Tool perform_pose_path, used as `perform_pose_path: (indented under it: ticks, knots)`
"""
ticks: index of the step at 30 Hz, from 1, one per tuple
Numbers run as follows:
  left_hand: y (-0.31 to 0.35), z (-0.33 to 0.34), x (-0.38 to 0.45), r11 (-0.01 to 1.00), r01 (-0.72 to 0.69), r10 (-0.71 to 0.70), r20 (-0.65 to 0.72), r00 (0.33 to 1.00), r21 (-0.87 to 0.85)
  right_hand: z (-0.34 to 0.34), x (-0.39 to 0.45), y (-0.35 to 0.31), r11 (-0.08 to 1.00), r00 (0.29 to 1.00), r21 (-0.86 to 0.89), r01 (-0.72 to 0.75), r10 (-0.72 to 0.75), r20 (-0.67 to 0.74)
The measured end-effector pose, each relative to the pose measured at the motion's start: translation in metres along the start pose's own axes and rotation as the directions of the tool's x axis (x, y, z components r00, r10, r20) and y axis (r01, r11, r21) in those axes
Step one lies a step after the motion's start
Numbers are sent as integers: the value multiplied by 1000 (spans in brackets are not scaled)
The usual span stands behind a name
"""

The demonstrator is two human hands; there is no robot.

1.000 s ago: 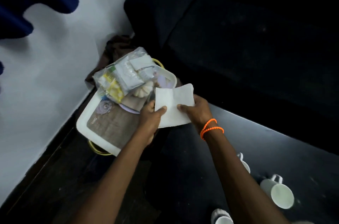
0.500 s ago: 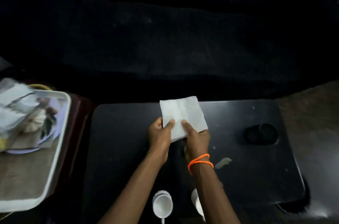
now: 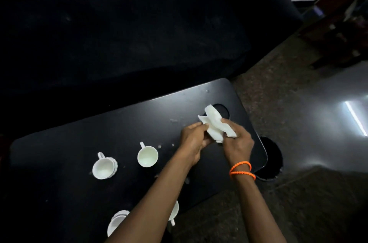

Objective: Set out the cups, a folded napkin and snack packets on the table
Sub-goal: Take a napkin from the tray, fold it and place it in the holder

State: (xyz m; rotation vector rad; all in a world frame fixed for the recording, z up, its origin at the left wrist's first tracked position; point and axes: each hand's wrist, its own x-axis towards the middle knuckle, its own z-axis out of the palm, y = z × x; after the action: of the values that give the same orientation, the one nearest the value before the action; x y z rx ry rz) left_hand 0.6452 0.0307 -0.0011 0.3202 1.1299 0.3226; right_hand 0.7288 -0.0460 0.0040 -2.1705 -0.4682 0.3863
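**Napkin in both hands over the counter's right end**

I have the napkin (image 3: 214,125) pinched between both hands above the dark counter (image 3: 79,143), toward its right end. My left hand (image 3: 194,140) is closed on the napkin's near-left edge, thumb and fingers gripping it; my right hand (image 3: 238,139), the one with the orange bracelet (image 3: 241,170) at the wrist, is closed over its right side. The napkin is bunched and only partly folded, its long axis running from my palms up and away toward a round recess (image 3: 222,110) in the counter top, with the free corner pointing at that recess.

Four white cups are out: one cup (image 3: 147,156) near the middle, a ribbed cup (image 3: 104,169) to its left, and two more at the near edge, another ribbed cup (image 3: 117,220) and a cup (image 3: 175,212) mostly hidden behind my left forearm. I see no snack packets in view.

My read is that the fold is still in hand, not finished. The bare stretch of counter lies directly under and just ahead of my hands, so setting the napkin down is a short drop. The right hand covers more of it and sits nearer the counter's end; I would let that hand lay it flat while the left lets go.
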Motion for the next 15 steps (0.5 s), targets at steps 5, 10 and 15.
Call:
perform_pose_path:
  ticks: [5, 10, 15]
  knots:
    - [-11, 46, 19, 998, 56, -55, 19, 998, -18, -21, 41, 4, 989, 999, -143, -29, 31, 13]
    - [-12, 51, 42, 993, 92, -94, -20, 995, -69, -15, 79, -2, 915, 984, -404, 20, 53, 169]
    - [-11, 45, 56, 977, 102, -109, -27, 994, -190, 3, 104, -13, 854, 959, -519, 26, 125, 253]
